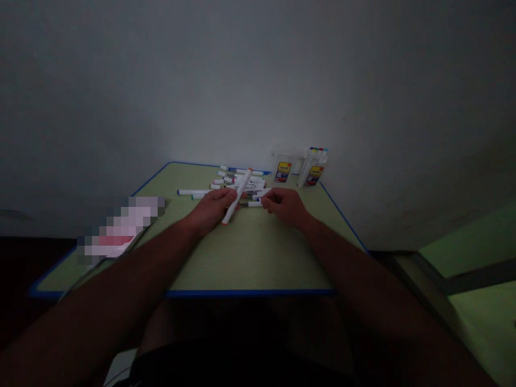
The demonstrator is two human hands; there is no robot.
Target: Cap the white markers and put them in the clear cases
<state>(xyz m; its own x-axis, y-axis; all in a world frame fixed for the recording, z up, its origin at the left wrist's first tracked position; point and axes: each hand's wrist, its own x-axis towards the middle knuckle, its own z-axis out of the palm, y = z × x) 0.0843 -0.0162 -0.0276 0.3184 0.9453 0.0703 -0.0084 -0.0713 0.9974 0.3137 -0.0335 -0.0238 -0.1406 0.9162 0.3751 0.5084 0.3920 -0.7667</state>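
My left hand (213, 208) is closed around a white marker with orange ends (237, 195), held slanted above the green table (242, 252). My right hand (284, 205) is curled just to its right, fingertips pinched on a small white marker (253, 203) lying at the near edge of a pile of several white markers (237, 181). The pile spreads across the far middle of the table, behind both hands.
Two clear marker cases with yellow labels (282, 167) (314, 167) stand at the table's far right corner against the grey wall. A blurred pinkish object (121, 226) lies at the left edge. Another green table (475, 290) is to the right.
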